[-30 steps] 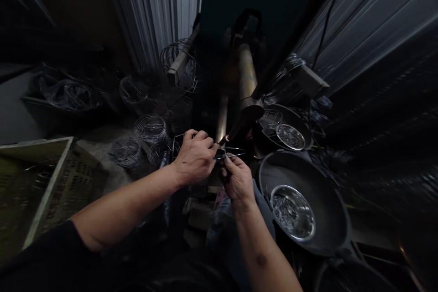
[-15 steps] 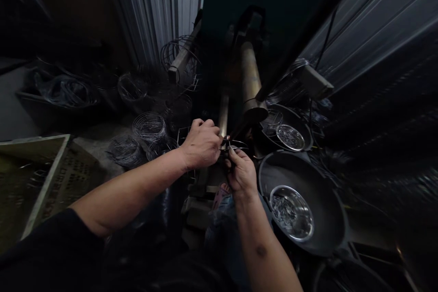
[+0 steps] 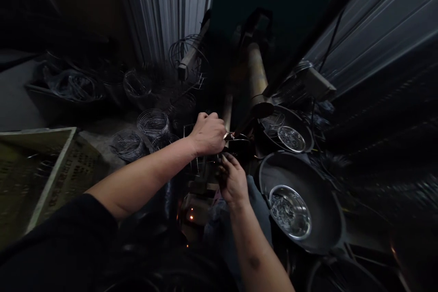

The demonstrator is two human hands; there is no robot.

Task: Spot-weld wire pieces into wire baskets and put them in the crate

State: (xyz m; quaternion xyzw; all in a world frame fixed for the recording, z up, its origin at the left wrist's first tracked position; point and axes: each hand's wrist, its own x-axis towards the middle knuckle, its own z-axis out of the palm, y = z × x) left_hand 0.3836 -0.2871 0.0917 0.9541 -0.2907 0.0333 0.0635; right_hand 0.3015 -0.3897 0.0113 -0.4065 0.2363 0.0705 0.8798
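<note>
**Holding a wire frame (image 3: 230,136) at a spot welder's electrode (image 3: 243,124), hands close together**

Left to right:
- Olive plastic crate (image 3: 51,178), rim toward the hands, well below the left forearm.
- Round wire baskets (image 3: 153,123) on the floor, left of the work.
- Left hand (image 3: 207,134): fingers closed narrowly around the wire frame.
- Wire frame: in the air at the electrode tip, long axis near level, pointing right past the left hand; its far end is lost in shadow.
- Sparks (image 3: 190,215): below the hands.
- Right hand (image 3: 234,180): just below the frame, fingers curled; whether they hold anything cannot be told.
- Black pan (image 3: 328,210): just right of the right hand, leaving little open room on that side; holds a steel bowl (image 3: 290,212) of wire pieces.
</note>
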